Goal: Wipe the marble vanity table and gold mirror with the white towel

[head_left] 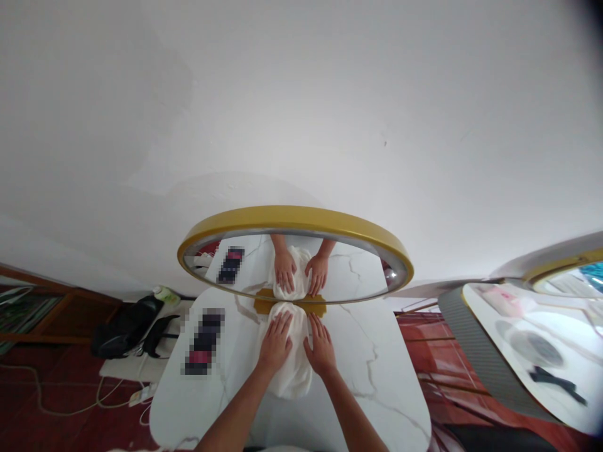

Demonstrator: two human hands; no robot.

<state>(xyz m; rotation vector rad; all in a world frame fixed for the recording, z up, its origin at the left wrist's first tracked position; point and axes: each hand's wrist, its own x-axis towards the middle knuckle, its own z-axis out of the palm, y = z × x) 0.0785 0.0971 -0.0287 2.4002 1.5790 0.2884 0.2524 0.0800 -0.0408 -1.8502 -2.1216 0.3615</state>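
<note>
A white cloth [293, 370] lies bunched lengthwise on a white marble-patterned table [377, 383], its far end close to the gold base [316, 306] of a mirror. My left hand [277, 344] rests flat on the cloth's left part, fingers stretched toward the mirror. At the cloth's right edge is my right hand [321, 346], palm down with the fingers out; whether it presses on cloth or table I cannot tell. Both hands and the cloth show again in the mirror [355, 267].
A blurred-out dark object [204, 342] lies on the table's left side. To the right stands a second table [541, 383] with a black item [558, 384] and a pink packet [502, 301]. A black bag [127, 326], cables and a power strip [141, 394] sit at left.
</note>
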